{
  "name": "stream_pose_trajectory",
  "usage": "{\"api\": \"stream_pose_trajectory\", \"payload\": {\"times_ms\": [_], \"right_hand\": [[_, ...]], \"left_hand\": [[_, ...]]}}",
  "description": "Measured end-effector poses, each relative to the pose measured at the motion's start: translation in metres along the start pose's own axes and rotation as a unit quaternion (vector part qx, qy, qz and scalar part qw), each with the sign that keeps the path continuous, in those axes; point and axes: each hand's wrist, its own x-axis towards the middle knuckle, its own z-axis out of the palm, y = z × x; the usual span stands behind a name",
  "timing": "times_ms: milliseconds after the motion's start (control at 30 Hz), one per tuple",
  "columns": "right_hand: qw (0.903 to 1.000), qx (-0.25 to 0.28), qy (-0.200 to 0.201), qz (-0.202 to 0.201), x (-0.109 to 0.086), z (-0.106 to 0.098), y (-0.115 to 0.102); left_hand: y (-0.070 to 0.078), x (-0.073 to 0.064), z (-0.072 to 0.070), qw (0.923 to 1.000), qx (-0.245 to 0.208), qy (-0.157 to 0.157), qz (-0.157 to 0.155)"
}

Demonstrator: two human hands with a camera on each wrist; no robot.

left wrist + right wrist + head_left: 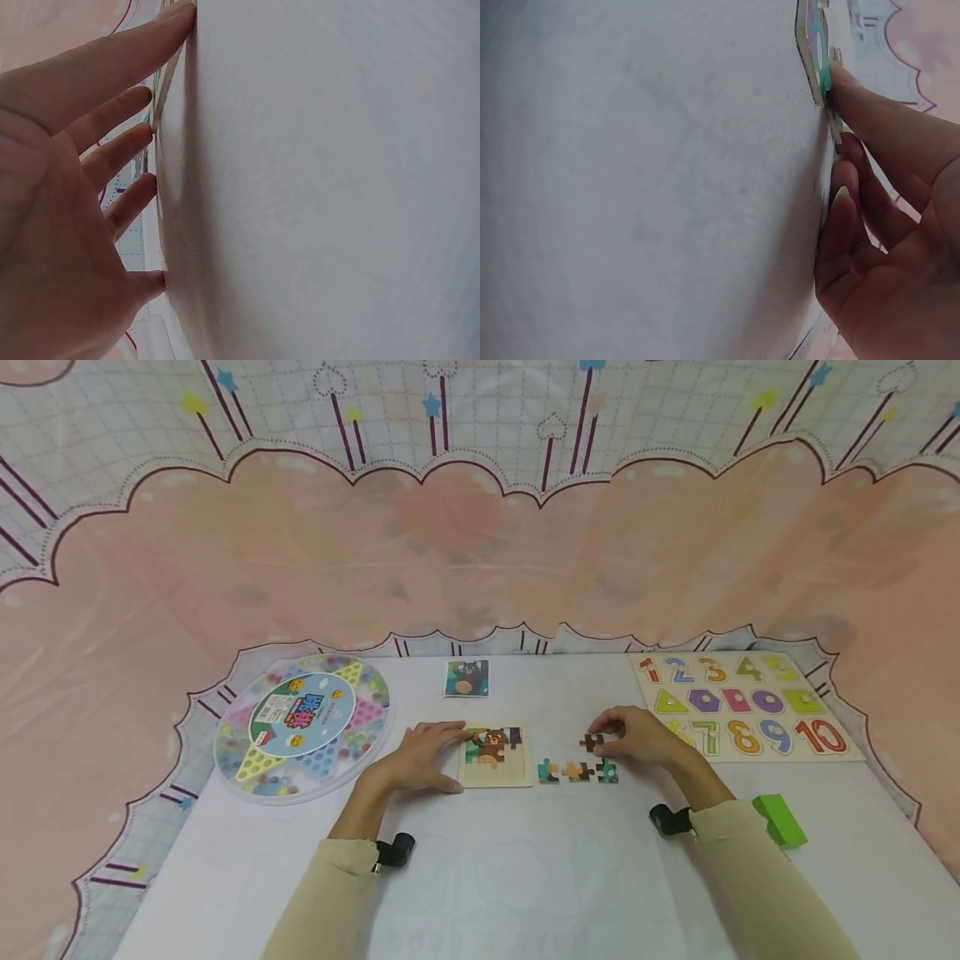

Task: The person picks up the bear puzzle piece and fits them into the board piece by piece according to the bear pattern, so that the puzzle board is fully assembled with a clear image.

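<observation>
A small wooden puzzle tray (517, 772) lies on the table with part of a brown bear picture (492, 743) filled in along its upper side. My left hand (420, 758) is spread at the tray's left side, thumb at the lower left corner and forefinger at the upper left. In the left wrist view the thumb and fingers (120, 157) look nearly straight. My right hand (637, 737) pinches a dark brown puzzle piece (592, 742) between thumb and forefinger. Just below it lie several loose puzzle pieces (577, 772); one with a teal patch (821, 60) shows near the right thumb.
Behind the tray lies a bear picture card (467, 679). On the left is a round Chinese checkers board (375, 727). A number and shape board (847, 747) lies at the right, with a green block (782, 821) near the right sleeve.
</observation>
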Motion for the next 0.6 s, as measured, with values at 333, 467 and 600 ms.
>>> {"api": "stream_pose_trajectory", "payload": {"times_ms": [333, 467, 600], "right_hand": [[1.0000, 0.003, 0.008, 0.005, -0.0027, 0.0043, 0.0009], [0.9998, 0.004, 0.018, -0.004, -0.0024, 0.0020, 0.0004], [0.9998, 0.014, 0.016, -0.004, -0.0034, -0.0021, 0.0003]], "left_hand": [[-0.0005, -0.0011, 0.0040, 1.0000, 0.003, -0.001, 0.005], [0.0008, -0.0012, 0.0029, 0.9999, 0.007, 0.005, 0.008], [0.0021, -0.0001, 0.0003, 1.0000, 0.009, 0.001, 0.000]]}}
